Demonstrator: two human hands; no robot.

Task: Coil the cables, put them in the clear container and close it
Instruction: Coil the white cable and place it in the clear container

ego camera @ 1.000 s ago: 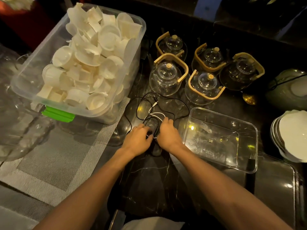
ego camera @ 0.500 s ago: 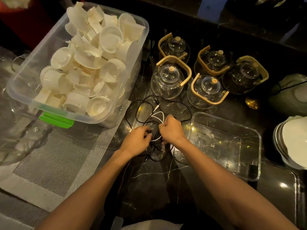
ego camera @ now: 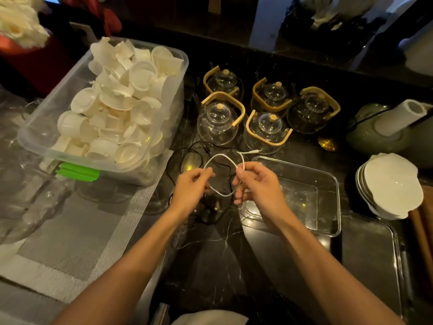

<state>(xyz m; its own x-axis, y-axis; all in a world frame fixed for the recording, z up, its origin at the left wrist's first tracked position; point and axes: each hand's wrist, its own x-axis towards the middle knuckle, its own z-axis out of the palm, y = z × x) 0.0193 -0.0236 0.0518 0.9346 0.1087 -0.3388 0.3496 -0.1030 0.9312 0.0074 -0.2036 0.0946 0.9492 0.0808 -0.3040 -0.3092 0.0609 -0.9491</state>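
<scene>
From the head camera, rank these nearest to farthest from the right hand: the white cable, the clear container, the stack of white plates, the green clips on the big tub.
1. white cable: pinched in the right hand.
2. clear container: just right of it.
3. green clips and stack of white plates: far left and far right, too close to call.

The black cable [ego camera: 187, 158] mostly disappears under the left hand [ego camera: 191, 191] and into the dark table [ego camera: 210, 254], so I can't really follow its loops. Part of the white cable [ego camera: 220, 158] is tucked inside the right hand [ego camera: 255, 184]. The near corner of the clear container [ego camera: 328, 184] sits behind the right forearm. The white thing at the bottom edge [ego camera: 208, 319] is cropped, no idea what it is.
</scene>
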